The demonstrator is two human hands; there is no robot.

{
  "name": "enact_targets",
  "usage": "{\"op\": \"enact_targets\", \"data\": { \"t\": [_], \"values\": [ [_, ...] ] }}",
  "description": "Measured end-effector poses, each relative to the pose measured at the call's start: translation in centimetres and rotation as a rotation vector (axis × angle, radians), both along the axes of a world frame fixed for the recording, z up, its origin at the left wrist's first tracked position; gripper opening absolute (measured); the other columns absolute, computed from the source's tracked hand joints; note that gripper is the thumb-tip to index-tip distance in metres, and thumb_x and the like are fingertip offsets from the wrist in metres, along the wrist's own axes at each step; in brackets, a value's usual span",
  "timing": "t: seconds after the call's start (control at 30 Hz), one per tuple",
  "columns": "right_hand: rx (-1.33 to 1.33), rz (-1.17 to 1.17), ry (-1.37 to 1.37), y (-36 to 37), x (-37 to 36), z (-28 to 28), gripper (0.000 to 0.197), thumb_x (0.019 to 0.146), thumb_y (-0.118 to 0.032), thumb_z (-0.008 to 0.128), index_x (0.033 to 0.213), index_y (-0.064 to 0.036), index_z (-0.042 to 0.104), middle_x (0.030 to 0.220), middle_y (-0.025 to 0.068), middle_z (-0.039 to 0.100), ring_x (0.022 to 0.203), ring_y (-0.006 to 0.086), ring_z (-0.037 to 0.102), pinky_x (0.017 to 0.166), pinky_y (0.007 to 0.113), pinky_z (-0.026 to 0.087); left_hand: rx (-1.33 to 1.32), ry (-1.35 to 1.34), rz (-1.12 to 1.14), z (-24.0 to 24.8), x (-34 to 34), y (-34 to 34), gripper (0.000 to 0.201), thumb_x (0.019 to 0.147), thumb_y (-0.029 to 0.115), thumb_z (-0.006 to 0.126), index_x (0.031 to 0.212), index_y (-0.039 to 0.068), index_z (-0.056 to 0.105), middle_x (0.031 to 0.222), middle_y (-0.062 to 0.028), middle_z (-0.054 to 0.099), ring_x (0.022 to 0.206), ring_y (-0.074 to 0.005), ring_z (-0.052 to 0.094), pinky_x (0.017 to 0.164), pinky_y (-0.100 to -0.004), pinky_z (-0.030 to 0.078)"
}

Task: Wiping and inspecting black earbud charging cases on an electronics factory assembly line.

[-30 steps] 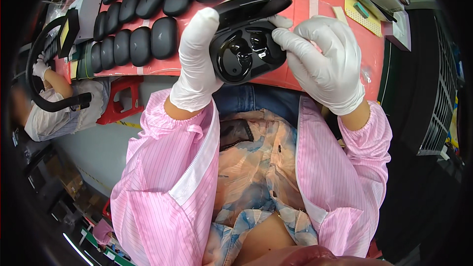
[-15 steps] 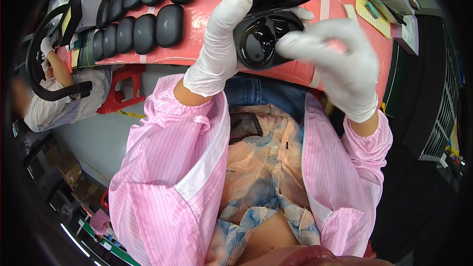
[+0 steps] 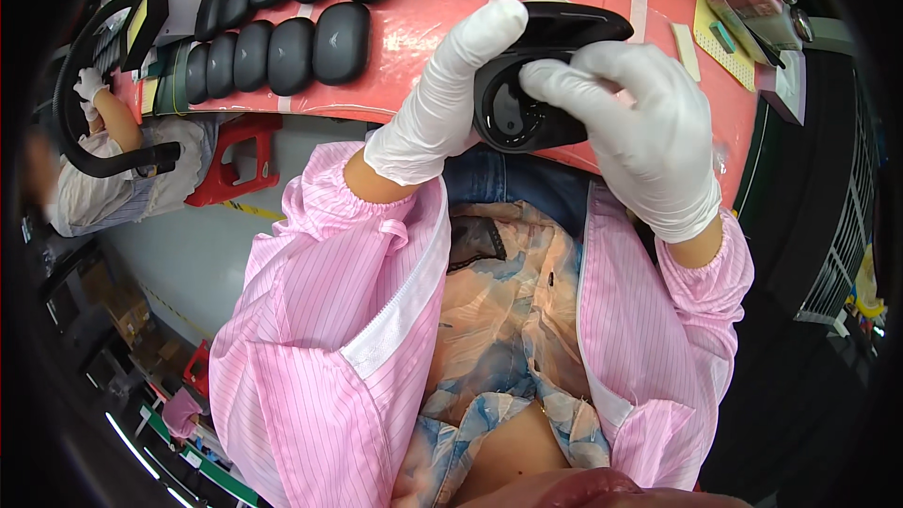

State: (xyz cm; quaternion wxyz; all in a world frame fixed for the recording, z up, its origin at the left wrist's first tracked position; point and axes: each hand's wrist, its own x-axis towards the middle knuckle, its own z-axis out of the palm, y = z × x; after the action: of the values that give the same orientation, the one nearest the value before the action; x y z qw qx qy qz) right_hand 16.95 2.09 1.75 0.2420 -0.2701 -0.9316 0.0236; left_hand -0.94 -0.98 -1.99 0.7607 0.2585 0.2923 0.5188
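A black earbud charging case [image 3: 506, 122] is held over the near edge of the table, its glossy lid [image 3: 581, 26] standing open on the far side. My left hand [image 3: 437, 103], in a white glove, grips the case from the left, thumb up beside the lid. Gloved in white too, my right hand [image 3: 651, 132] reaches in from the right with bent fingers pressed together over the case's inside. Its fingertips cover the right part of the case, so what they pinch, if anything, is hidden. The left glossy recess stays visible.
Rows of closed black cases [image 3: 340, 43] lie on the pink-covered table [image 3: 414, 38], to the left and far side. At far right are a yellow pad [image 3: 720, 38] and a clear container [image 3: 752, 5]. A co-worker's gloved hand [image 3: 91, 84] shows at far left, near a black curved tube [image 3: 61, 122].
My right hand's fingers have moved farther over the inside of the case, hiding its right side. In the picture, the case and my left hand sit slightly lower and to the right.
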Motion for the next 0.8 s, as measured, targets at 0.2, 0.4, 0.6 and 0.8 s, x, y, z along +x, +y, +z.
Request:
{"op": "enact_targets", "data": {
  "t": [0.2,0.4,0.6,0.8],
  "values": [
    [-0.548,-0.238,0.693,-0.2,2.9,-2.3,0.026,0.086,0.005,0.061,0.108,-0.0043,0.069,0.091,0.0032,0.065,0.076,0.0112,0.059,0.071,0.023,0.049,-0.066,-0.028,0.129,1.1,0.7,0.7,0.077,0.091,0.067,0.042,0.123,-0.001,0.057,0.11,-0.0162,0.066,0.094,-0.0266,0.069,0.083,-0.038,0.058],
    [-1.121,-0.478,1.165,-2.4,4.2,-6.4,0.032,0.094,-0.012,0.062,0.122,0.0044,0.061,0.102,0.0045,0.065,0.082,0.0089,0.057,0.077,0.023,0.046,-0.34,-0.353,0.011,0.0,0.3,1.0,0.081,0.091,0.069,0.038,0.127,-0.002,0.052,0.117,-0.03,0.06,0.103,-0.0416,0.063,0.089,-0.0462,0.055],
    [-1.103,-0.533,1.115,-2.4,4.7,-7.2,0.027,0.094,-0.008,0.061,0.118,0.0029,0.063,0.1,0.0037,0.064,0.081,0.0091,0.055,0.078,0.026,0.046,-0.383,-0.348,-0.035,0.1,0.8,0.7,0.085,0.09,0.069,0.041,0.132,-0.004,0.048,0.124,-0.0361,0.053,0.109,-0.0499,0.058,0.093,-0.0503,0.053],
    [-0.222,-0.069,0.385,2.0,3.0,-2.2,0.028,0.082,0.005,0.064,0.107,-0.0069,0.069,0.087,0.0051,0.06,0.076,0.0166,0.056,0.07,0.032,0.046,-0.48,-0.241,-0.042,0.6,1.9,0.0,0.081,0.09,0.067,0.043,0.131,-0.002,0.048,0.12,-0.0284,0.058,0.105,-0.0423,0.063,0.091,-0.0499,0.055]
  ]
}}
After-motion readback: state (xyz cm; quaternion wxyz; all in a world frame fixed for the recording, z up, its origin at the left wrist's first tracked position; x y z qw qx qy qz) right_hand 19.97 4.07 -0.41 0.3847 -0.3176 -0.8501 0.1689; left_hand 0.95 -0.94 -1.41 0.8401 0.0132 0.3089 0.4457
